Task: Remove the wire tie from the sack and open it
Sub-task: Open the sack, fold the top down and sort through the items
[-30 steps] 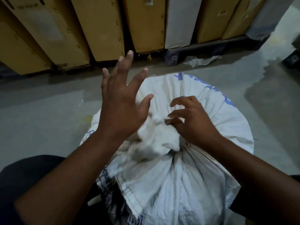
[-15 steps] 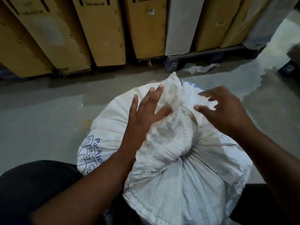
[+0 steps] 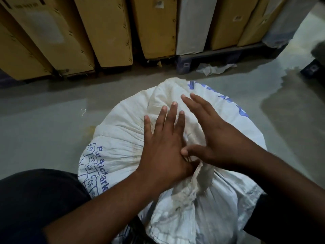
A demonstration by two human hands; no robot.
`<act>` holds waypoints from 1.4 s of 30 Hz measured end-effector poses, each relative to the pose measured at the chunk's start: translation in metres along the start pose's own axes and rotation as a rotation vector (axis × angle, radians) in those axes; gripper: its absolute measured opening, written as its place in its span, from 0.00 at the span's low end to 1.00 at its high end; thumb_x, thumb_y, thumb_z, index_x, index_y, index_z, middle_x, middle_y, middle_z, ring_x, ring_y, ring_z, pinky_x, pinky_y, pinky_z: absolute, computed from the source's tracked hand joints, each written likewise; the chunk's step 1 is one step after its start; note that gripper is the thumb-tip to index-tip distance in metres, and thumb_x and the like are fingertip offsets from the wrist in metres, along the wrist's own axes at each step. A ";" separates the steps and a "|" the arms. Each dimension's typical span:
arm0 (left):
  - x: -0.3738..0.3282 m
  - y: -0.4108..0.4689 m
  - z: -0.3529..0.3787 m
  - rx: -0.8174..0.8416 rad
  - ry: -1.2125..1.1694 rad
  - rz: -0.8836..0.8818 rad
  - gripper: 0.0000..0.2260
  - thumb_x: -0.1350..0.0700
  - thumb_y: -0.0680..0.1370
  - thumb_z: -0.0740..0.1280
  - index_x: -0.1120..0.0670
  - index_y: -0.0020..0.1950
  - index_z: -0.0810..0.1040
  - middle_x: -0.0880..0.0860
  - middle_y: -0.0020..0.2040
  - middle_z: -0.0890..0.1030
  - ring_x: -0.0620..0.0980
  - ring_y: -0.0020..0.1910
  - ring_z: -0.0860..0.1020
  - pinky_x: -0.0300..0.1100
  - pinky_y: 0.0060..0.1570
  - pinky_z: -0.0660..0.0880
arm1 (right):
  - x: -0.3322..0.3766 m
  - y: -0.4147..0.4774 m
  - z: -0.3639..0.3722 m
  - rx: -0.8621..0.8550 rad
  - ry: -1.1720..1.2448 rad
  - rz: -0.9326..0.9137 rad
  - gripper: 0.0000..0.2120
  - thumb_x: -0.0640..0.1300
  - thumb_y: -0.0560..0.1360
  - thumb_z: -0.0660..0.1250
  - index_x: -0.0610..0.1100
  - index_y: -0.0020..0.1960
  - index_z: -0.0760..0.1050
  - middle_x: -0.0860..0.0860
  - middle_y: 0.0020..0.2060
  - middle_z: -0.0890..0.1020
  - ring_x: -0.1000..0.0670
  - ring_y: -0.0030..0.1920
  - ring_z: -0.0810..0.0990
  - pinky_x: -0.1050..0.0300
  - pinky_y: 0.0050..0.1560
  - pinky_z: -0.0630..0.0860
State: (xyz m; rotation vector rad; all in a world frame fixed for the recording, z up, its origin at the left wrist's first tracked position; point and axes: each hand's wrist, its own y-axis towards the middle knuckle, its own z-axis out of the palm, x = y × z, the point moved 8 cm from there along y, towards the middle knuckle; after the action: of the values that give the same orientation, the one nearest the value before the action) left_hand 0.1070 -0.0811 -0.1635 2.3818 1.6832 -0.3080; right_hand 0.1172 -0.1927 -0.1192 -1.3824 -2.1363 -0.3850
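Note:
A full white woven sack (image 3: 116, 148) with blue print stands on the floor in front of me. Its gathered neck (image 3: 198, 180) bunches up just below my hands, and a loose flap of the mouth (image 3: 168, 92) lies folded away from me. My left hand (image 3: 163, 147) rests flat on the sack top with fingers spread. My right hand (image 3: 216, 136) lies beside it, fingers stretched forward, thumb pressed against the left hand at the gathered cloth. No wire tie shows on the sack.
Tall brown cartons (image 3: 105, 29) and a white one (image 3: 193, 23) lean on a dark pallet (image 3: 211, 57) behind the sack. A crumpled plastic scrap (image 3: 212, 68) and a small string (image 3: 83, 111) lie on the grey floor. My dark-clothed legs flank the sack.
Both hands have come down from gripping the raised bunch and now press flat on the sack top. The neck has dropped toward me and the flap lies away from me.

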 end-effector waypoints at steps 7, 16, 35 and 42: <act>0.010 0.001 0.013 0.033 -0.080 0.005 0.59 0.21 0.63 0.60 0.50 0.85 0.41 0.48 0.84 0.36 0.49 0.83 0.34 0.67 0.78 0.40 | -0.051 -0.004 0.034 0.289 -0.116 0.209 0.58 0.60 0.70 0.77 0.68 0.78 0.33 0.61 0.82 0.40 0.51 0.80 0.60 0.57 0.73 0.64; 0.025 0.003 0.009 0.067 -0.117 -0.009 0.51 0.23 0.69 0.63 0.39 0.83 0.41 0.46 0.84 0.34 0.50 0.83 0.34 0.64 0.79 0.37 | -0.053 -0.003 0.037 0.301 -0.145 0.219 0.54 0.53 0.75 0.74 0.62 0.81 0.34 0.54 0.84 0.46 0.51 0.82 0.55 0.56 0.75 0.61; 0.006 -0.007 -0.008 0.069 -0.249 0.088 0.12 0.38 0.70 0.69 0.42 0.48 0.74 0.45 0.84 0.50 0.44 0.83 0.37 0.59 0.79 0.34 | -0.067 -0.002 0.020 0.226 -0.232 0.277 0.52 0.36 0.72 0.67 0.57 0.83 0.38 0.47 0.79 0.63 0.42 0.71 0.73 0.46 0.66 0.74; 0.007 -0.003 -0.008 0.081 -0.353 0.096 0.19 0.30 0.69 0.69 0.45 0.38 0.81 0.38 0.81 0.58 0.39 0.82 0.40 0.56 0.79 0.32 | -0.072 -0.002 0.019 0.243 -0.244 0.296 0.52 0.37 0.73 0.68 0.57 0.83 0.37 0.45 0.77 0.66 0.41 0.68 0.75 0.45 0.65 0.74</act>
State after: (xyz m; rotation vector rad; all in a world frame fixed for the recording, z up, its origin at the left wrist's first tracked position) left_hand 0.1067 -0.0714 -0.1578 2.2860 1.4160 -0.7426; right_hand 0.1321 -0.2371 -0.1766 -1.6339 -2.0371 0.1612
